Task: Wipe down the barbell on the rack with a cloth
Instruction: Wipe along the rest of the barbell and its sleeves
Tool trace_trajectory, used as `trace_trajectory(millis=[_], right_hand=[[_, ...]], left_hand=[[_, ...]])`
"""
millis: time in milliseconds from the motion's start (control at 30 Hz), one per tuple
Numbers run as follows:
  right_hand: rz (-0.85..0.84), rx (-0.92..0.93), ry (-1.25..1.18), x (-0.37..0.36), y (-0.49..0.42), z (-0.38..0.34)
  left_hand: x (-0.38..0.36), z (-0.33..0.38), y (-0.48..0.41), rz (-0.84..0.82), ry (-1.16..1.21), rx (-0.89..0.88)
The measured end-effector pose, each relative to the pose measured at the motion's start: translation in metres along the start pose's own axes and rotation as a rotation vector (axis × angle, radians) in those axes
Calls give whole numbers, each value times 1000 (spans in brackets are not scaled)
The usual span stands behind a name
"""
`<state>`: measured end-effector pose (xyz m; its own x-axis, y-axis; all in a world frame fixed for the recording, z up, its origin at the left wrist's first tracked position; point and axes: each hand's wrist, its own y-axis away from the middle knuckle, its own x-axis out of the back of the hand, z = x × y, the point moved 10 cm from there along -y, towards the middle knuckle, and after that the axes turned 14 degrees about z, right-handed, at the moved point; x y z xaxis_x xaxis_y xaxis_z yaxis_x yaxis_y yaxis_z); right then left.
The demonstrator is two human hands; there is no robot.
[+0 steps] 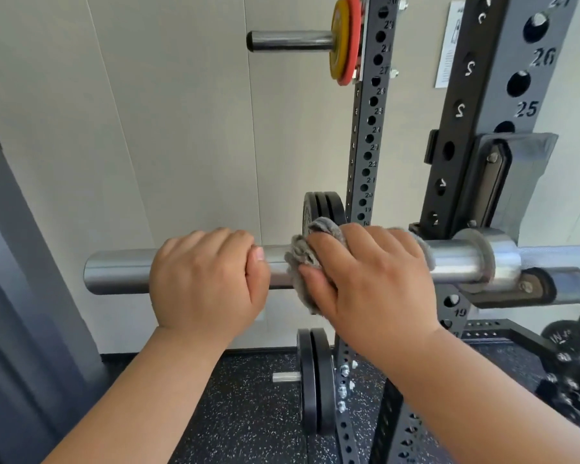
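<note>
I see pale panelled wall (181, 128) beyond the left grip (205, 279), black speckled rubber floor (248, 413) below it, and a paper notice (449, 45) on the wall above the right grip (372, 283).

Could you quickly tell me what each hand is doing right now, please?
Left hand: closed around the bare barbell.
Right hand: closed on the grey cloth, which is wrapped round the barbell.

Grey cloth (301, 259) around racked steel barbell (121, 271)

Smooth shiny metal barbell (121, 271); fuzzy cloth (303, 254)
</note>
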<state>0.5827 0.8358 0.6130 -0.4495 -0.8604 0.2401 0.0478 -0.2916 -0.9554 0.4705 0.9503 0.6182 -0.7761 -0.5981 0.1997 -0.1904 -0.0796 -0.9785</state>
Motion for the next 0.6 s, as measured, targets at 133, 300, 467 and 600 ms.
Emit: trace_trajectory(millis=[133, 300, 467, 600], right_hand=[[-70, -123, 111, 9, 7, 64], [-36, -239, 132, 12, 5, 62], [6, -24, 2, 7, 15, 17], [-19, -116, 75, 15, 26, 68]], left_hand=[[-5, -1, -5, -64, 5, 10], [-10, 0, -10, -193, -41, 41], [-19, -2, -19, -370, -165, 38], [-44, -13, -24, -595, -94, 108]])
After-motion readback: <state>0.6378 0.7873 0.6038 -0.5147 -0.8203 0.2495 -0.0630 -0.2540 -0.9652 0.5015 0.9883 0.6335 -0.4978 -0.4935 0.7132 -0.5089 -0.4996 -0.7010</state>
